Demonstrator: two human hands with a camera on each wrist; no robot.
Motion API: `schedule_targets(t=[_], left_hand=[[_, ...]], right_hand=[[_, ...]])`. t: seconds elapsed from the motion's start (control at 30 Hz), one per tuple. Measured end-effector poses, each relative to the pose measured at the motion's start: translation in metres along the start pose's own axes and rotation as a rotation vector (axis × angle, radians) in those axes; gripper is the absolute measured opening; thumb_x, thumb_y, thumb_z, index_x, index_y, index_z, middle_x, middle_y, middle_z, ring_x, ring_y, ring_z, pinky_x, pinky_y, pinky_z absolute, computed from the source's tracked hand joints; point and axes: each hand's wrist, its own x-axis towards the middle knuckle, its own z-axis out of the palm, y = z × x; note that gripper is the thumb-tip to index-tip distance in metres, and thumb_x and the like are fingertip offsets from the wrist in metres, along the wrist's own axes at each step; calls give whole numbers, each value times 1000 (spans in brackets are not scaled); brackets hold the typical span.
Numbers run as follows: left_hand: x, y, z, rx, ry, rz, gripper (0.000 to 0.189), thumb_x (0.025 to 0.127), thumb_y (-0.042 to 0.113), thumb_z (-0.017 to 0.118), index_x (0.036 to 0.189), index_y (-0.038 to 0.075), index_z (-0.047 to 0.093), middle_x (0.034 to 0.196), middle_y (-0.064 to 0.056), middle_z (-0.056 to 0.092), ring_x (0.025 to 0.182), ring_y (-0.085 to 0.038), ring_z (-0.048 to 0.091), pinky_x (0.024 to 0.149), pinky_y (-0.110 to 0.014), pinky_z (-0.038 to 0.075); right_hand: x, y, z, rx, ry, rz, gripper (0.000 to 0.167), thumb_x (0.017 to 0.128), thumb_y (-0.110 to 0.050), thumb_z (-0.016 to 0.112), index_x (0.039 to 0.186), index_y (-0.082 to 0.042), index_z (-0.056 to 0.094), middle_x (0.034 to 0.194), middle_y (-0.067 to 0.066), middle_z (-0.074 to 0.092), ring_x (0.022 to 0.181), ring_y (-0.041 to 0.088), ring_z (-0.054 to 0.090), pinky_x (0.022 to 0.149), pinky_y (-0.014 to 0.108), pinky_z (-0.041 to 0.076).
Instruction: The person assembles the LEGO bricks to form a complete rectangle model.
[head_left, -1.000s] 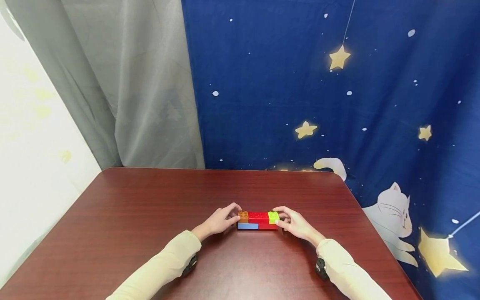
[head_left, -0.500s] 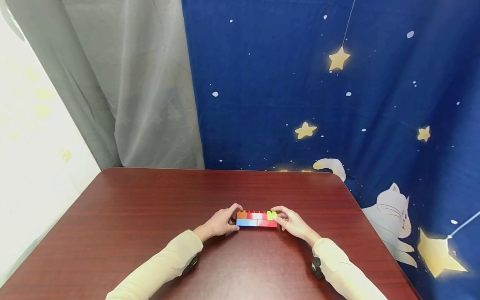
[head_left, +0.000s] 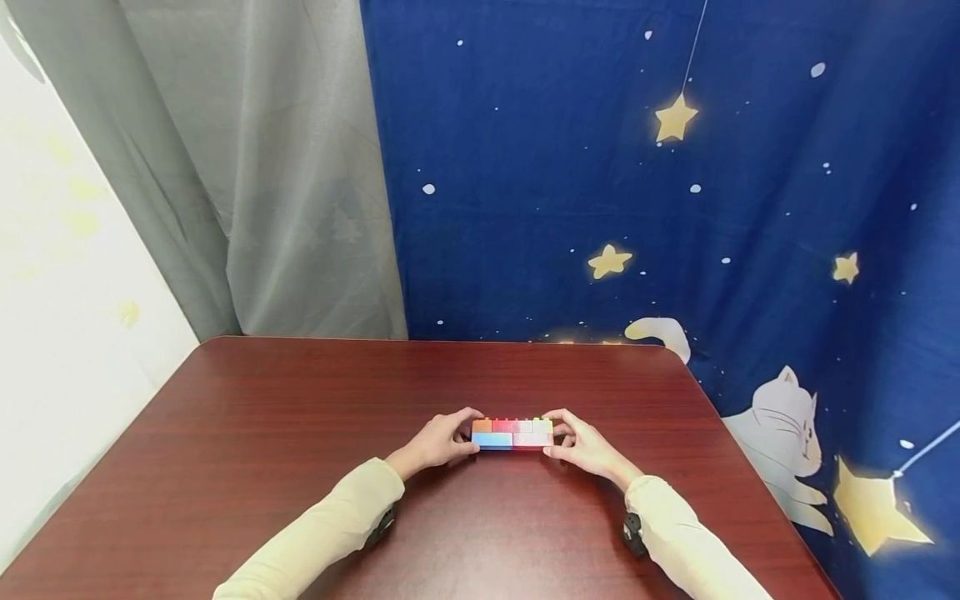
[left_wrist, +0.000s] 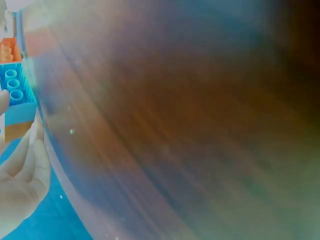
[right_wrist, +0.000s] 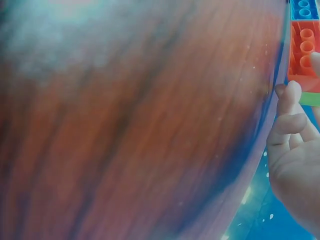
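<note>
Between my hands is a bar of joined toy building bricks. Its lower row has a blue brick (head_left: 492,441) on the left and a red brick (head_left: 530,440) on the right. On top sit an orange brick (head_left: 482,426), another red one and a yellow-green one, partly washed out by glare. My left hand (head_left: 438,439) grips the left end with thumb and fingers. The right hand (head_left: 588,447) grips the other end likewise. Both wrist views show the hollow undersides, with round tubes inside the blue brick (left_wrist: 14,82) and the red brick (right_wrist: 306,47).
The bar is over the dark red wood table (head_left: 315,392), well in from its far edge. Behind hang a grey curtain (head_left: 307,183) and a blue star-print curtain (head_left: 525,167). Black wrist cameras are strapped under both sleeves (head_left: 322,525).
The bar has tipped back, so its front side faces me more and its studded top shows less. Both hands have shifted their fingers slightly on the ends, the right thumb ending lower.
</note>
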Motion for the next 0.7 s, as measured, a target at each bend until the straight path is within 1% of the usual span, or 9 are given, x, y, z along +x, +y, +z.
schedule_targets(t=[0.13, 0.27, 0.4, 0.5, 0.6, 0.7], left_hand=[[2, -4, -1, 1, -11, 4, 43, 77, 16, 68, 116, 5, 52, 99, -8, 57, 75, -15, 55, 66, -25, 46], [3, -5, -2, -26, -29, 7, 44, 78, 14, 68, 116, 1, 51, 101, -10, 55, 79, -17, 55, 69, -28, 47], [3, -3, -6, -37, -49, -5, 42, 79, 12, 67, 116, 0, 51, 99, -12, 55, 75, -15, 54, 68, -28, 46], [4, -2, -8, -38, -55, -17, 41, 79, 12, 67, 115, -1, 51, 98, -12, 55, 72, -14, 53, 66, -27, 45], [6, -3, -9, -48, -49, -29, 41, 78, 12, 67, 113, -2, 52, 96, -13, 55, 71, -14, 52, 65, -27, 45], [7, -4, -10, -52, -44, -46, 40, 78, 13, 67, 113, -1, 53, 95, -11, 55, 71, -13, 52, 65, -25, 44]], right_hand=[[1, 1, 0, -17, 9, 8, 47, 79, -4, 65, 119, 5, 43, 102, 23, 53, 62, 38, 53, 52, 29, 45], [2, 2, 0, -45, 9, 19, 47, 79, -7, 65, 120, 3, 44, 105, 20, 51, 61, 37, 53, 53, 27, 45], [4, 5, -1, -57, 4, 23, 47, 79, -8, 65, 120, 4, 46, 104, 18, 51, 60, 31, 53, 53, 27, 45], [6, 5, -1, -62, -4, 32, 46, 79, -8, 65, 120, 4, 46, 102, 17, 52, 61, 28, 52, 54, 31, 47], [8, 7, -2, -63, -6, 30, 45, 79, -7, 64, 119, 6, 46, 99, 18, 52, 60, 29, 51, 53, 32, 46], [12, 17, 0, -89, 8, 24, 46, 78, -8, 65, 118, 6, 48, 94, 17, 52, 59, 24, 49, 51, 28, 44]])
